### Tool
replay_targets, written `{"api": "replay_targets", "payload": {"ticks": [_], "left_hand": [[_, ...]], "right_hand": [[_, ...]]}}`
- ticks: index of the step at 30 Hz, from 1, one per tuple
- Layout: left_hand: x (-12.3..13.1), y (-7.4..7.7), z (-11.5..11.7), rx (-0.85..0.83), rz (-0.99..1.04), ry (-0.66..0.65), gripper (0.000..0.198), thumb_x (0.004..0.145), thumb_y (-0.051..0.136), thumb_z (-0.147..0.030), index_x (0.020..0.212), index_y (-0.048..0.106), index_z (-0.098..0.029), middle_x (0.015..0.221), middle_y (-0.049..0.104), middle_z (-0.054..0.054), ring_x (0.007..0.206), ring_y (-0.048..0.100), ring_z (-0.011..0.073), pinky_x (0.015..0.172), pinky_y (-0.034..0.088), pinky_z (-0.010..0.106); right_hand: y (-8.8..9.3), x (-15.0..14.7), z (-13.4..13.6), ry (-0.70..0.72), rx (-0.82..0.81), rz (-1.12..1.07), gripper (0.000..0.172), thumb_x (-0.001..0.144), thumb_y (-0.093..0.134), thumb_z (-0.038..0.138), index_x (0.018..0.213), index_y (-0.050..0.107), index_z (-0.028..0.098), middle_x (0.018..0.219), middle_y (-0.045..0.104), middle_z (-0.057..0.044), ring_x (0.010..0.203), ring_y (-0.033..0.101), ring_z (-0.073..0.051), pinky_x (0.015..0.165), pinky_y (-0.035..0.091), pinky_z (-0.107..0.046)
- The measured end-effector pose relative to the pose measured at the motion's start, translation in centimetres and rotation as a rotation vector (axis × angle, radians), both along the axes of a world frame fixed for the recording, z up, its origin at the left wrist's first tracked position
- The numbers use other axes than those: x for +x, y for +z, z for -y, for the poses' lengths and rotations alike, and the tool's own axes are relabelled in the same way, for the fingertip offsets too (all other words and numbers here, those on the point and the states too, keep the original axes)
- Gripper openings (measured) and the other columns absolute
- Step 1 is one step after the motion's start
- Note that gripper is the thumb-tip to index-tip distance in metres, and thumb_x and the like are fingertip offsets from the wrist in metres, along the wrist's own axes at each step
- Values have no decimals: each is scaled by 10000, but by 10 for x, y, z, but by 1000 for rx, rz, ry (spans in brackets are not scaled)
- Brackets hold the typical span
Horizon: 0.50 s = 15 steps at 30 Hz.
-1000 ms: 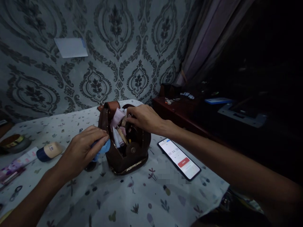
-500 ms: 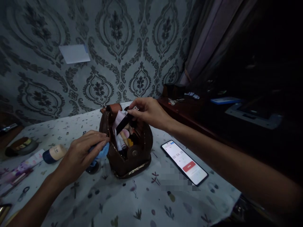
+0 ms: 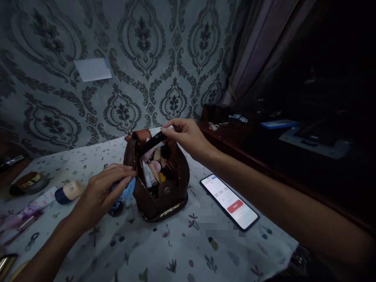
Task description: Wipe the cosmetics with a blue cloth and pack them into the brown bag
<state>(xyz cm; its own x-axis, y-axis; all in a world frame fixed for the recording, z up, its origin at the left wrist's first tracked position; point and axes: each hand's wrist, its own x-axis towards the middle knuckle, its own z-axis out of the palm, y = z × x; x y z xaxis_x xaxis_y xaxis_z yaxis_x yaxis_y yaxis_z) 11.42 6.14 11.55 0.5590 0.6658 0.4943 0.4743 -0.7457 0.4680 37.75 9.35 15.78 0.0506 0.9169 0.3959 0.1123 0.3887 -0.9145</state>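
Observation:
A brown bag [image 3: 160,203] stands unzipped on the patterned cloth, with several cosmetics inside it. My right hand [image 3: 188,139] pinches one end of a black tube [image 3: 151,143], whose lower end reaches into the bag's left side. Fingers of my left hand [image 3: 102,192] are closed at the bag's left rim, against a crumpled blue cloth [image 3: 125,190]. Under that cloth a small dark round object [image 3: 116,209] shows in part.
A lit phone [image 3: 230,201] lies right of the bag. At the left are a cream bottle with a blue cap [image 3: 69,192], a floral tube [image 3: 37,203] and a gold-banded jar [image 3: 29,182]. Behind at the right is a dark red surface [image 3: 235,147] with small items.
My right hand has risen slightly with the black tube, which now slants flatter towards the bag's left side. My left hand has stayed in place.

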Motion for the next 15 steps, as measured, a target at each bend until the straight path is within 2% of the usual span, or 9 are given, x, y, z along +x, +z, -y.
{"api": "replay_targets", "payload": {"ticks": [3, 5, 7, 10, 12, 15], "left_hand": [[-1, 0, -1, -12, -10, -6, 252, 987, 508, -353, 1066, 720, -242, 1116, 740, 82, 1091, 664, 240, 910, 557, 336], [-1, 0, -2, -24, -13, -2, 253, 988, 509, -354, 1073, 718, -240, 1122, 737, 83, 1100, 659, 239, 910, 554, 334], [0, 0, -2, -31, -9, 0, 259, 988, 510, -364, 1074, 717, -235, 1121, 737, 86, 1101, 657, 243, 910, 551, 337], [0, -1, -1, -42, -10, 6, 279, 992, 498, -383, 1072, 716, -229, 1126, 736, 87, 1111, 651, 246, 917, 543, 339], [0, -1, -1, -45, -19, 13, 290, 995, 489, -393, 1073, 712, -225, 1128, 733, 85, 1113, 647, 243, 915, 538, 330], [1, 1, -2, -18, -57, 20, 307, 1004, 465, -404, 1046, 703, -214, 1106, 729, 81, 1085, 650, 232, 898, 525, 312]], "right_hand": [[8, 1, -1, -51, -78, -279, 271, 851, 731, 336, 704, 577, 168, 629, 596, 18, 533, 556, -81, 450, 405, -161], [14, 3, -1, -56, -179, -435, 386, 882, 706, 441, 677, 503, 186, 607, 571, 24, 457, 472, -61, 375, 345, -150], [19, 3, 1, -14, -315, -534, 445, 921, 630, 524, 675, 455, 197, 569, 555, 25, 388, 372, -45, 310, 272, -143], [24, 3, 4, 114, -506, -627, 457, 1011, 449, 516, 691, 449, 190, 534, 549, 22, 337, 288, -29, 266, 209, -124], [26, 2, 7, 191, -574, -670, 435, 1040, 418, 447, 693, 451, 186, 498, 518, 40, 329, 329, -31, 275, 261, -109], [25, 1, 10, 265, -575, -677, 317, 1017, 523, 209, 705, 503, 160, 507, 545, 43, 400, 499, -40, 406, 452, -96]]}}
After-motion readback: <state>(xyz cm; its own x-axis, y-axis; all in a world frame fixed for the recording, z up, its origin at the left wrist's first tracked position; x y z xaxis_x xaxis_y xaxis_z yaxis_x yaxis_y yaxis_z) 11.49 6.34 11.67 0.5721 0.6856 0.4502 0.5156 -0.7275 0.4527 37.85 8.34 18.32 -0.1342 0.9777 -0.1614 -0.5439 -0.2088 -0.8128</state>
